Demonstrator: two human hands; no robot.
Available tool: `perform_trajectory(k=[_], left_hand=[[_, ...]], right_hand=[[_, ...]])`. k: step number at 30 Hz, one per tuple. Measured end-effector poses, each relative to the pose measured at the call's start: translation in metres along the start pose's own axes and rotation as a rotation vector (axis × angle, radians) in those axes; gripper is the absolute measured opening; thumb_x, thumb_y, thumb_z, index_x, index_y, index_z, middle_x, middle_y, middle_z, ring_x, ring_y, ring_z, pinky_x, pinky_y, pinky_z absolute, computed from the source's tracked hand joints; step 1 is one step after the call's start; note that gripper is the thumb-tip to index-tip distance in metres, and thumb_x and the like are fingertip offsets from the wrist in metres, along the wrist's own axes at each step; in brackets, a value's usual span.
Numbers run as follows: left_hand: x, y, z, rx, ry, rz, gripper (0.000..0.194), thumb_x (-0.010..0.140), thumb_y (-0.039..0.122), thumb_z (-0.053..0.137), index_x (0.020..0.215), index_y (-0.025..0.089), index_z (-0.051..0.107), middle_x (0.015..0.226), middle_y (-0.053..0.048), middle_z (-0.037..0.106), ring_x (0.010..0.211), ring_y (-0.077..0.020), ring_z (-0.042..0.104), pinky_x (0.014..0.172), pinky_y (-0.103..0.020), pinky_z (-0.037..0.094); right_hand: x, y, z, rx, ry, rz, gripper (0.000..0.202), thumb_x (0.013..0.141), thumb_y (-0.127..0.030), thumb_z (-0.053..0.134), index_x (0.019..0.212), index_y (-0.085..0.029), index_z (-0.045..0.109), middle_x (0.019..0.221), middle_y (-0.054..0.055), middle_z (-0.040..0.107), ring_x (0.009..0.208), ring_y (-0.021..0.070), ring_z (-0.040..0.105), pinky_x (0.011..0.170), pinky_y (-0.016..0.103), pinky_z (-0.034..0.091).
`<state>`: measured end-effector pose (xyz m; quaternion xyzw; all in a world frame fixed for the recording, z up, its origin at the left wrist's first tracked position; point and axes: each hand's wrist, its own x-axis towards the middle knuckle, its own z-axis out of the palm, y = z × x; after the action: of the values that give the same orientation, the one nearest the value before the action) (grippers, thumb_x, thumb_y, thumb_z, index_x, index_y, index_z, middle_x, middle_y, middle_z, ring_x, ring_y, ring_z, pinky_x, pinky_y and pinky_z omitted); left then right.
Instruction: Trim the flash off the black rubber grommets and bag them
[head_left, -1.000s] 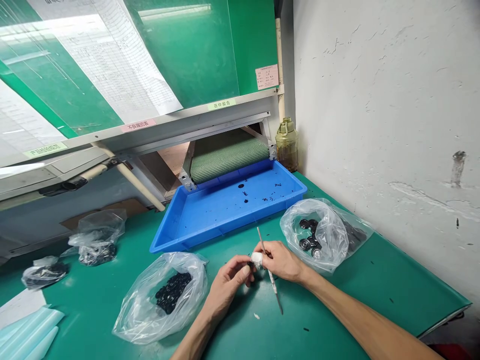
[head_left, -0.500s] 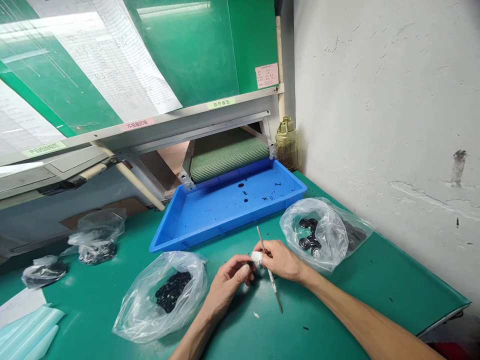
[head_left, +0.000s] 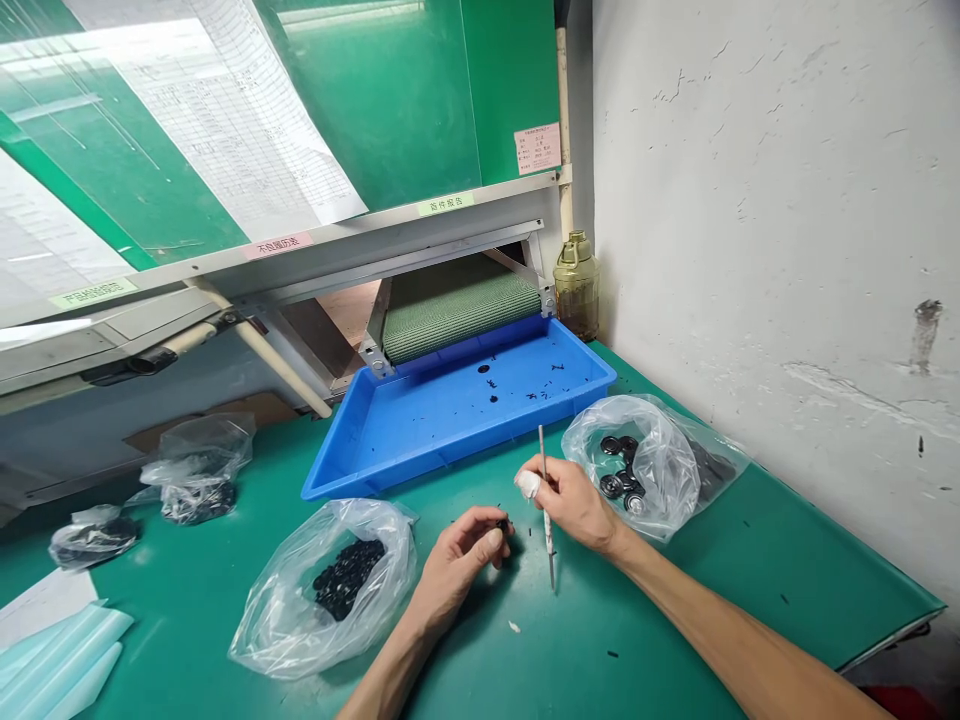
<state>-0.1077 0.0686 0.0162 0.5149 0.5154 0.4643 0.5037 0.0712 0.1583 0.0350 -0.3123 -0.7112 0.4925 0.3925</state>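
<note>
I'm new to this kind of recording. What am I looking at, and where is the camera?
There's no machine arm here: these are a person's own bare hands, filmed by a single camera worn on the head, looking forward and down. The left hand holds a small black part, too tiny to make out well. The right hand grips a thin rod. On the green table, a clear bag of black pieces, the left bag, lies beside the left hand; the right bag holds round black discs. Beyond the hands, a blue tray sits below the end of a green belt.
</note>
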Motion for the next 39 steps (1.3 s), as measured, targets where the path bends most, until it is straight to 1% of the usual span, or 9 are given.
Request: perform_trajectory(k=[4,8,11,16,24,29,35,39], left_hand=[[-0.0007,-0.0008,-0.0002,0.0,0.002,-0.01,0.031,0.084,0.041,0.064,0.103,0.017,0.061,0.091,-0.006,0.061,0.073,-0.0154,0.054,0.066,-0.026,0.044],[-0.0004,-0.0014,-0.0006,-0.003,-0.002,-0.002,0.029,0.085,0.039,0.063,0.103,0.017,0.06,0.09,-0.006,0.061,0.073,-0.0148,0.054,0.066,-0.026,0.044],[0.0003,-0.0016,-0.0007,-0.008,-0.007,-0.001,0.028,0.085,0.039,0.063,0.103,0.017,0.06,0.091,-0.006,0.061,0.074,-0.0143,0.054,0.066,-0.025,0.044],[0.0001,0.0001,0.0001,-0.013,-0.002,-0.009,0.029,0.084,0.039,0.064,0.102,0.017,0.061,0.09,-0.005,0.061,0.073,-0.0144,0.054,0.065,-0.025,0.044],[-0.0004,0.0038,0.002,-0.006,0.013,-0.021,0.032,0.082,0.041,0.066,0.101,0.016,0.061,0.088,-0.005,0.061,0.072,-0.0148,0.055,0.065,-0.025,0.044],[-0.0004,0.0012,0.0008,0.001,0.005,-0.016,0.032,0.083,0.042,0.064,0.102,0.016,0.061,0.09,-0.006,0.061,0.072,-0.015,0.054,0.066,-0.026,0.044],[-0.0002,0.0012,0.0007,-0.013,-0.008,-0.006,0.029,0.085,0.04,0.063,0.103,0.017,0.06,0.092,-0.006,0.061,0.072,-0.0146,0.055,0.066,-0.026,0.045],[0.0008,0.0013,0.0009,-0.015,-0.01,0.001,0.029,0.086,0.04,0.062,0.103,0.016,0.06,0.091,-0.006,0.062,0.071,-0.0141,0.054,0.066,-0.026,0.045]], right_hand=[[-0.0003,-0.0006,-0.003,0.024,0.084,-0.05,0.027,0.086,-0.041,0.049,0.08,-0.017,0.06,0.059,-0.003,0.048,0.054,0.0115,0.043,0.052,0.023,0.035],[-0.002,-0.0026,-0.0023,0.024,0.116,-0.076,0.025,0.087,-0.039,0.05,0.08,-0.017,0.061,0.058,-0.003,0.047,0.053,0.0114,0.042,0.052,0.023,0.034],[-0.0029,-0.0033,-0.0015,-0.025,0.135,-0.109,0.024,0.088,-0.037,0.05,0.08,-0.018,0.061,0.057,-0.003,0.048,0.052,0.0113,0.042,0.052,0.024,0.034],[-0.0045,-0.0005,0.0021,-0.138,0.083,-0.209,0.019,0.089,-0.031,0.05,0.082,-0.018,0.063,0.066,-0.001,0.058,0.059,0.0121,0.05,0.06,0.024,0.038],[-0.0063,0.0008,0.0031,-0.161,0.064,-0.234,0.018,0.09,-0.031,0.052,0.082,-0.018,0.062,0.062,-0.003,0.054,0.055,0.0108,0.047,0.056,0.023,0.036],[-0.0065,-0.0012,0.0031,-0.151,0.084,-0.252,0.018,0.09,-0.03,0.051,0.082,-0.019,0.063,0.067,-0.001,0.06,0.058,0.0123,0.051,0.059,0.024,0.039],[-0.006,-0.001,-0.0006,-0.13,0.164,-0.311,0.018,0.092,-0.031,0.051,0.086,-0.019,0.063,0.078,0.002,0.065,0.067,0.0148,0.057,0.065,0.025,0.043],[-0.0078,-0.0007,-0.0002,-0.175,0.143,-0.31,0.019,0.092,-0.032,0.05,0.087,-0.019,0.063,0.075,0.002,0.064,0.065,0.0145,0.056,0.064,0.025,0.043]])
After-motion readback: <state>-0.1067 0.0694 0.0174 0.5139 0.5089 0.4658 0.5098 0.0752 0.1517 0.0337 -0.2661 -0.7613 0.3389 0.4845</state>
